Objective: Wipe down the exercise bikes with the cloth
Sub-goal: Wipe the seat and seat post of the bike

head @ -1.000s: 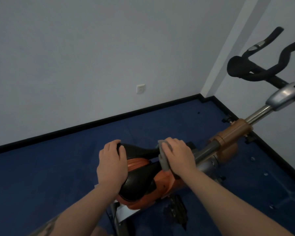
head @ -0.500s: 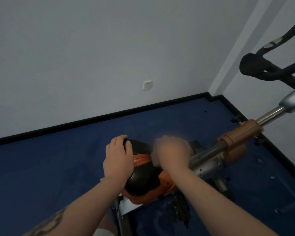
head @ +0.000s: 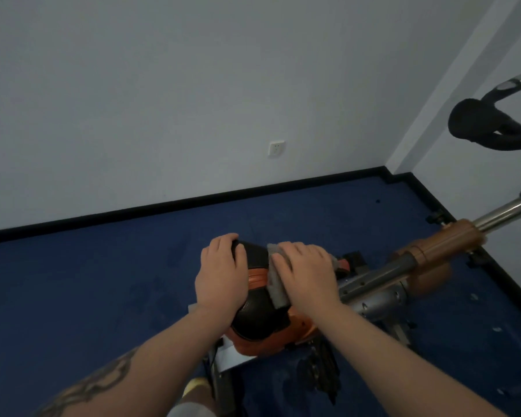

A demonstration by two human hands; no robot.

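An exercise bike with a black and orange saddle (head: pixel 257 320) stands below me on the blue floor. My left hand (head: pixel 221 273) grips the saddle's left side, fingers curled over its far edge. My right hand (head: pixel 306 270) presses a grey cloth (head: pixel 275 281) flat onto the saddle's right side; only the cloth's left edge shows from under the palm. The bike's frame (head: pixel 382 275) runs right to an orange collar (head: pixel 445 243), and black handlebars (head: pixel 481 121) rise at the far right.
A white wall with a socket (head: pixel 275 149) and a black skirting board bounds the blue carpet (head: pixel 88 296). The room's corner lies at the right, close behind the bike. A black pedal (head: pixel 319 371) hangs under the saddle.
My right hand has slid the cloth back and forth across the saddle. My head has turned left, so the handlebars sit nearer the right edge. My left hand has kept its grip.
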